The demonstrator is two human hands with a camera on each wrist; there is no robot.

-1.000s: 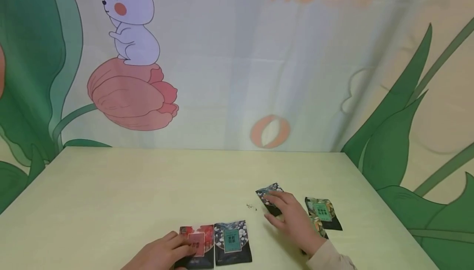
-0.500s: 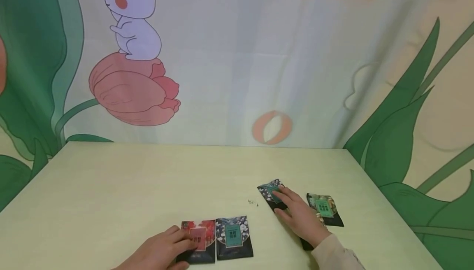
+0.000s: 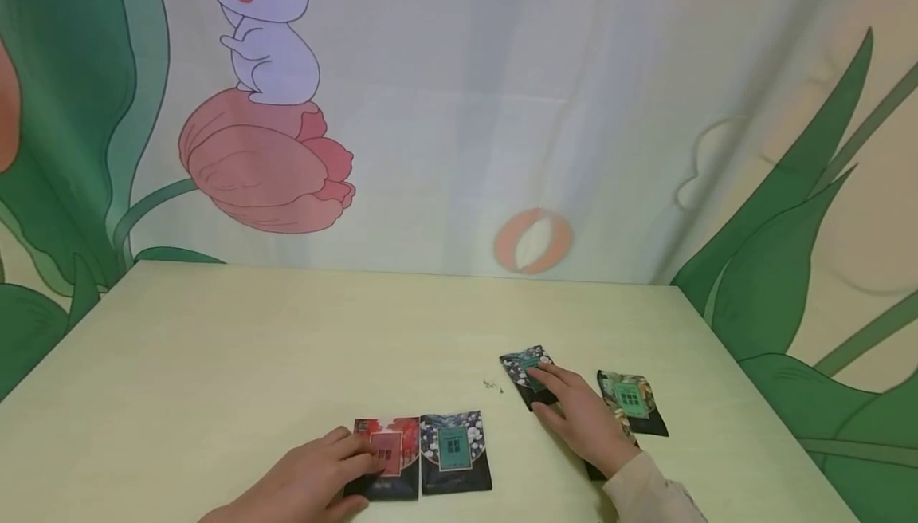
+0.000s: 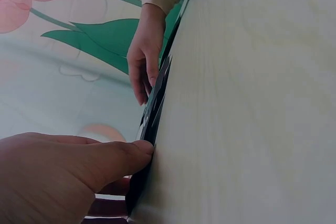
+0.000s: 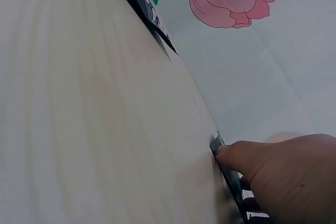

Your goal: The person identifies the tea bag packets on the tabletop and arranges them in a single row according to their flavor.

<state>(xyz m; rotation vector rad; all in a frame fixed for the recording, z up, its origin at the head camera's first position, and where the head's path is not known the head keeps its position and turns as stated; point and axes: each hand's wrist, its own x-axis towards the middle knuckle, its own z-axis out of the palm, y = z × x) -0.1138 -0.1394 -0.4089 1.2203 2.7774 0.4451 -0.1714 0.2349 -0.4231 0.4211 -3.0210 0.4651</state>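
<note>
My left hand (image 3: pixel 315 467) lies with its fingers over the left part of a red and black sachet (image 3: pixel 402 483). The thumb is at the sachet's near edge in the left wrist view. A blue floral sachet (image 3: pixel 454 450) with a teal label lies flat just right of the red one. Farther back, my right hand (image 3: pixel 577 411) rests its fingertips on another blue floral sachet (image 3: pixel 516 359), which lies slanted on the table. Its thumb (image 5: pixel 228 153) touches that sachet's edge in the right wrist view. My palm hides part of this sachet.
A green and black sachet (image 3: pixel 631 399) lies right of my right hand. Another dark sachet (image 3: pixel 594 471) is mostly hidden under my right wrist. Small crumbs (image 3: pixel 492 386) lie on the pale table (image 3: pixel 287 340). Behind it hangs a printed curtain (image 3: pixel 423 132).
My right hand has moved to the right over the slanted blue sachet, uncovering more of its label. My left hand stays on the red sachet. The head view has tilted slightly.
</note>
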